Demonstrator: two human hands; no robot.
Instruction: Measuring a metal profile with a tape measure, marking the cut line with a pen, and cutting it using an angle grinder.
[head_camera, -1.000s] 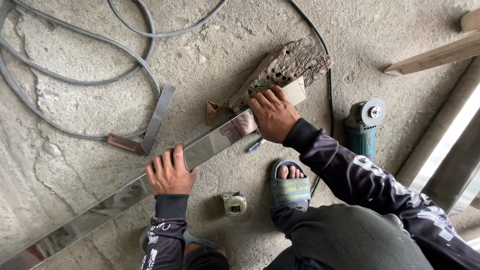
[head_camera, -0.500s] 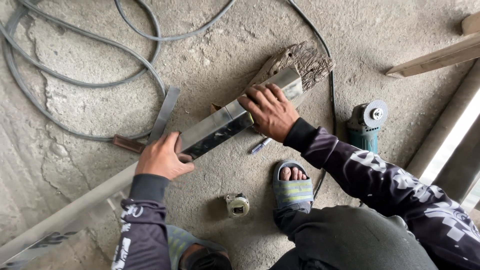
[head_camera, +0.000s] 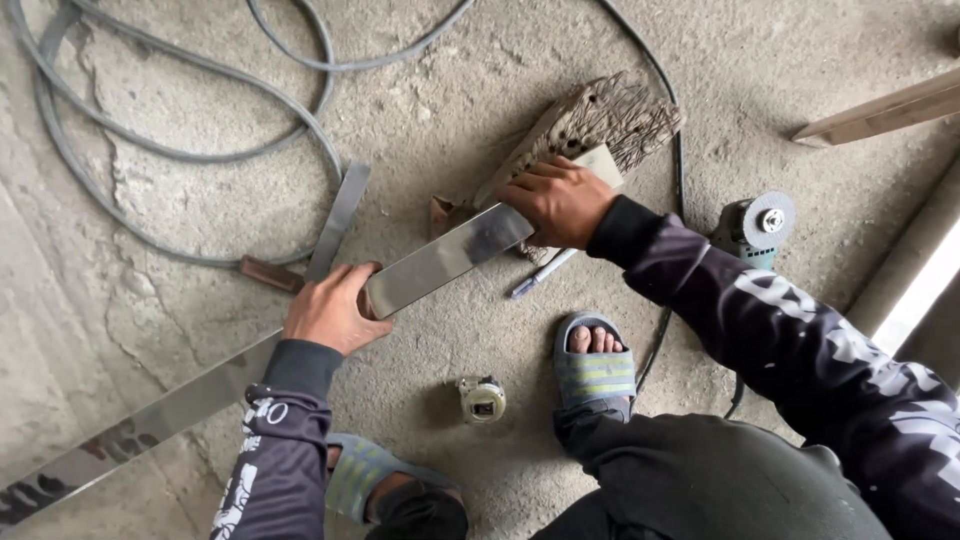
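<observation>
A single view, taken from a camera worn on the person's head, looking almost straight down at a rough concrete floor (head_camera: 480, 90). It sits close, at the height of someone crouching, so the person's own dark sleeves enter from the bottom edge and fill the lower right corner. The left hand (head_camera: 328, 310) lies just left of centre and the right hand (head_camera: 560, 200) just above centre, both on a long shiny metal strip (head_camera: 440, 262) that crosses the frame from lower left to upper right. Sandalled feet show near the bottom edge. There is no second view to compare.
</observation>
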